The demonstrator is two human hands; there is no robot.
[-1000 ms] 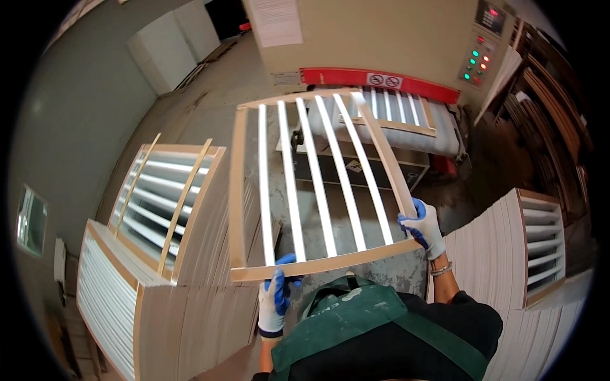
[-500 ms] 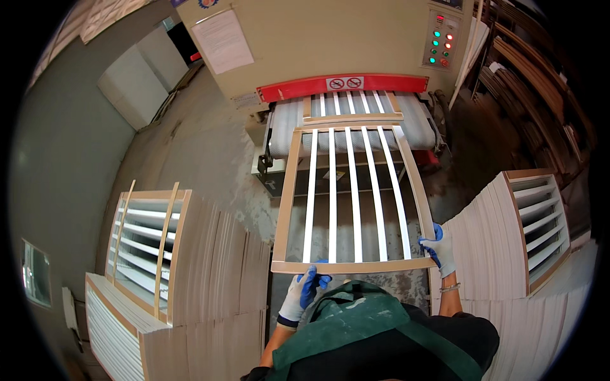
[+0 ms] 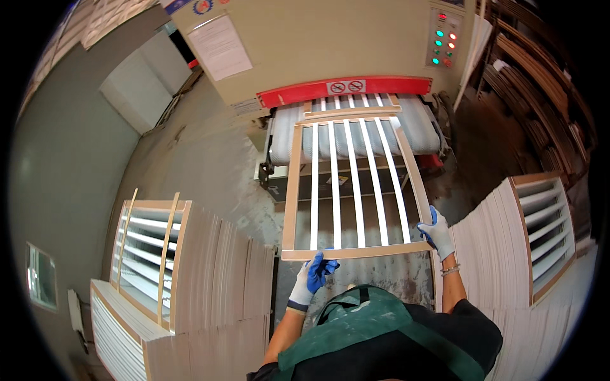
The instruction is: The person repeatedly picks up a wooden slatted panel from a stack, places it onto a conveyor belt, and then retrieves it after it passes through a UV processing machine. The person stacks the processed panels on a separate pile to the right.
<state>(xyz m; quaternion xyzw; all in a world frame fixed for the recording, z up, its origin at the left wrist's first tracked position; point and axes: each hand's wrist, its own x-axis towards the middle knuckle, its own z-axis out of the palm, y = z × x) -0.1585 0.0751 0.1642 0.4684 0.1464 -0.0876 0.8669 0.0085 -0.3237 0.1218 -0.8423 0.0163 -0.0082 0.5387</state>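
A slatted rectangular frame [image 3: 356, 252], with tan rails and several white slats, stretches in front of me. Its far end rests on the machine's pale conveyor belt [image 3: 281, 146], while the near end is held up off the floor. My left hand [image 3: 312, 275], in a white and blue work glove, pinches the near rail left of its middle. At the near right corner my gloved right hand [image 3: 438, 232] is closed round the side rail. Farther in, a second slatted frame [image 3: 352, 114] lies on the belt, partly hidden beneath a red guard bar [image 3: 394, 85].
Tall stacks of similar frames stand on my left [image 3: 213, 267] and right [image 3: 489, 247]; two thin wooden strips [image 3: 167, 244] lie across the left stack. A control panel [image 3: 444, 39] with lit buttons is on the machine. Brown curved sheets [image 3: 534, 82] lean at the far right.
Both hands have pushed the near frame forward, farther onto the belt. The second frame has slid deeper under the red bar.
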